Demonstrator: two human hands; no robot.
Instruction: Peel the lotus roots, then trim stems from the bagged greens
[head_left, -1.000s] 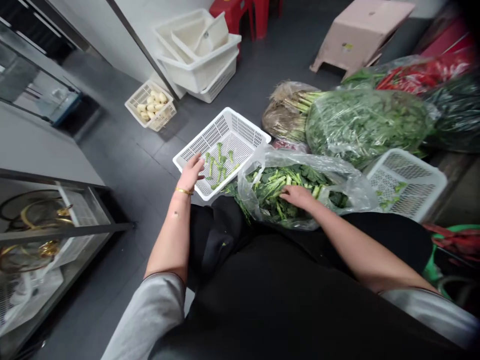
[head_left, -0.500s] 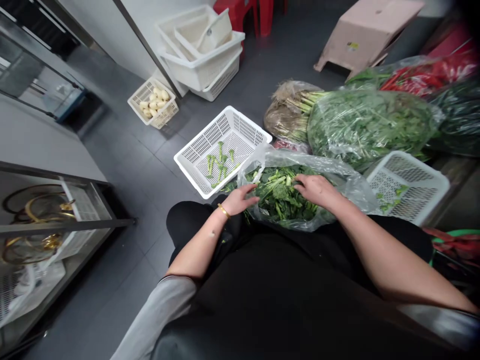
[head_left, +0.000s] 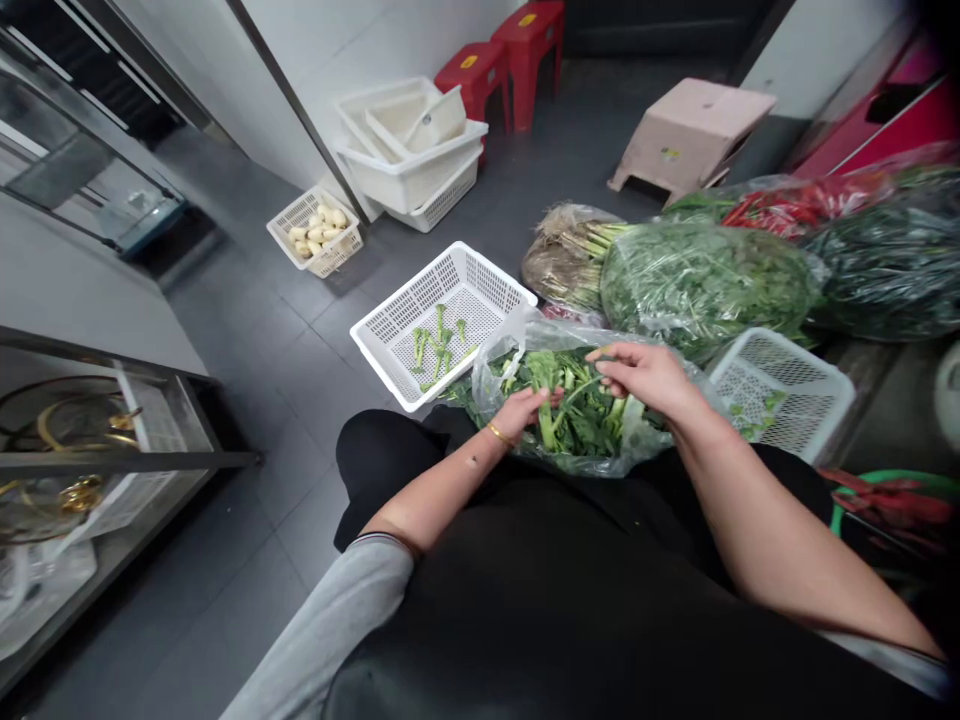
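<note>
On my lap lies an opened clear plastic bag (head_left: 611,466) full of dark leafy greens (head_left: 592,425) with thick pale stalks. My left hand (head_left: 525,412), a gold bracelet at its wrist, is closed around a green stalk (head_left: 548,425) that stands up at the bag's left side. Over the right side of the bag, my right hand (head_left: 641,375) pinches a thin leaf stem (head_left: 581,384) between thumb and fingers. Just beyond the bag, a white perforated basket (head_left: 390,322) holds several short trimmed stalks (head_left: 441,340).
A second pale basket (head_left: 814,385) with some green bits stands to the right. Bagged greens (head_left: 697,280), rooted bunches (head_left: 566,260) and red peppers (head_left: 795,205) lie beyond it. Farther off are stacked white bins (head_left: 412,165), a pink stool (head_left: 690,130) and a metal shelf (head_left: 135,460).
My left hand has moved right, from the bag's edge into the greens, and has closed on a stalk. My right hand now pinches a leaf stem. The camera view has shifted slightly.
</note>
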